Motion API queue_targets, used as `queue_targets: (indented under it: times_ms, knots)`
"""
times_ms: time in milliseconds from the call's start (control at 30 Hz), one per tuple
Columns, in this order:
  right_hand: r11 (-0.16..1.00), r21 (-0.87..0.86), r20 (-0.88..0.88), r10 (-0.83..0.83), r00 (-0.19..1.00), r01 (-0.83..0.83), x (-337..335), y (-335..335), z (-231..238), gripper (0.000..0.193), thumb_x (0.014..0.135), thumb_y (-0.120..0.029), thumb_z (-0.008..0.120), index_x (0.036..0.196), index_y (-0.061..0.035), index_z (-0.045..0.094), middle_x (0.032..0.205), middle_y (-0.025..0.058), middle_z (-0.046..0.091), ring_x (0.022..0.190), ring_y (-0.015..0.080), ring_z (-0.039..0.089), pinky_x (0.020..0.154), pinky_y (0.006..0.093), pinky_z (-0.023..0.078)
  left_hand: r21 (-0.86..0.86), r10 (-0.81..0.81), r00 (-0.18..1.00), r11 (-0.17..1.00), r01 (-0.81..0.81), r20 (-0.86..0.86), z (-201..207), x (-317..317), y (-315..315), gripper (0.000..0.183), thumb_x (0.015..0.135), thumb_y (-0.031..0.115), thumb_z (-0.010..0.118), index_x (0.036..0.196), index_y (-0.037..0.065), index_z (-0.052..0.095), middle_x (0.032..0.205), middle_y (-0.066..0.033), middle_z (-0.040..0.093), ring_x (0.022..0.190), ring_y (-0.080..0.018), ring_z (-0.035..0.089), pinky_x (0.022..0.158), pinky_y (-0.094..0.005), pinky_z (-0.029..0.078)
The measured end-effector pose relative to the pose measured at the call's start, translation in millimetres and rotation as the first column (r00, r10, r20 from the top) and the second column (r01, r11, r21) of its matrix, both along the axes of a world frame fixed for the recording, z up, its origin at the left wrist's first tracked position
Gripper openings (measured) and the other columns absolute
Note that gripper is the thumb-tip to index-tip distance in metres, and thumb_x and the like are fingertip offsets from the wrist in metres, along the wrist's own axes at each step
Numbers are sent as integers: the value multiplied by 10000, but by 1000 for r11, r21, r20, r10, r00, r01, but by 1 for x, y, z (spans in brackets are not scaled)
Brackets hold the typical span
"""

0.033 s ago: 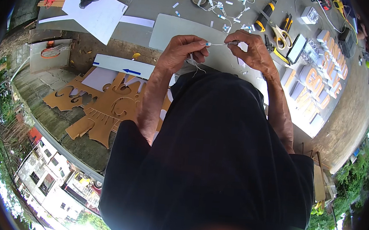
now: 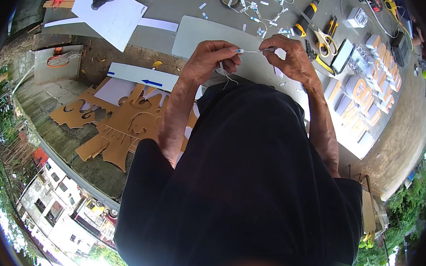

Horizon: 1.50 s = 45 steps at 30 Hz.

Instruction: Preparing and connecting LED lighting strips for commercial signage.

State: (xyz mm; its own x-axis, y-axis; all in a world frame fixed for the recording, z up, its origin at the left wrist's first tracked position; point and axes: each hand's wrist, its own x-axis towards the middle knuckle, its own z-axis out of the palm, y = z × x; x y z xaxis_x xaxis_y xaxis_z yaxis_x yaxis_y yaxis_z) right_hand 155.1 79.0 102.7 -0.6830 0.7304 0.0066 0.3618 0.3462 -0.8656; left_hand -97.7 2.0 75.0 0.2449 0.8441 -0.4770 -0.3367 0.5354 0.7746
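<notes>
Two hands I watch, left grip (image 2: 208, 62) and right grip (image 2: 297, 63), pinch white wire (image 2: 252, 51) over the pale board (image 2: 205, 33). The counter (image 2: 187, 0) edge meets the board's near-left corner; scissors (image 2: 325, 44) bound room rightward. I see everything unchanged since earlier.

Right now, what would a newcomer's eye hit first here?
The black shirt fills the lower middle; just above it, a thin white wire spans the gap between the left hand and the right hand, which pinches a small dark item. Next, the block letters on the right and the brown cut-out cardboard on the left.
</notes>
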Motion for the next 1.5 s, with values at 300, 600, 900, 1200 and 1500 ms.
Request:
queue_targets:
  times_ms: [300, 600, 900, 1200, 1500]
  knots:
    - [999, -2, 13, -54, 998, 54, 5, 3, -3, 144, 836, -6, 656, 975, -21, 692, 949, 97, 709, 895, 242, 690, 834, 371, 531, -2, -27, 984, 1000, 28, 174, -3, -4, 2, 348, 1000, 295, 607, 1129, -19, 685, 917, -175, 739, 723, -226, 740, 619, -339, 606]
    - [994, 68, 26, -83, 996, 81, 9, 8, -2, 145, 844, -43, 645, 980, -23, 690, 957, 103, 707, 896, 233, 707, 855, 361, 552, 19, -31, 986, 999, 28, 162, -1, -10, -3, 316, 973, 258, 648, 1104, -22, 710, 915, -173, 739, 679, -186, 715, 619, -312, 581]
    - [993, -8, -5, -115, 993, 115, 11, 9, 7, 149, 866, -68, 657, 1003, -36, 703, 988, 81, 727, 929, 219, 692, 904, 375, 528, 102, -63, 980, 994, 44, 191, 13, -12, -4, 271, 949, 190, 678, 1108, -29, 707, 908, -165, 740, 703, -185, 724, 641, -309, 588]
    - [987, -68, -33, -149, 988, 147, 11, 9, 8, 126, 877, -105, 655, 980, -38, 684, 942, 40, 693, 931, 159, 643, 889, 319, 484, 129, -72, 981, 990, 50, 178, 15, -11, -4, 233, 936, 132, 678, 1090, -40, 703, 902, -183, 738, 708, -200, 732, 651, -320, 602]
    - [989, -46, -2, -139, 990, 138, 13, 10, 7, 140, 887, -111, 665, 1003, -39, 699, 981, 70, 724, 923, 205, 675, 880, 370, 524, 86, -46, 986, 996, 33, 158, 9, -10, -1, 238, 927, 102, 679, 1104, -57, 693, 914, -199, 733, 688, -211, 725, 646, -328, 609]
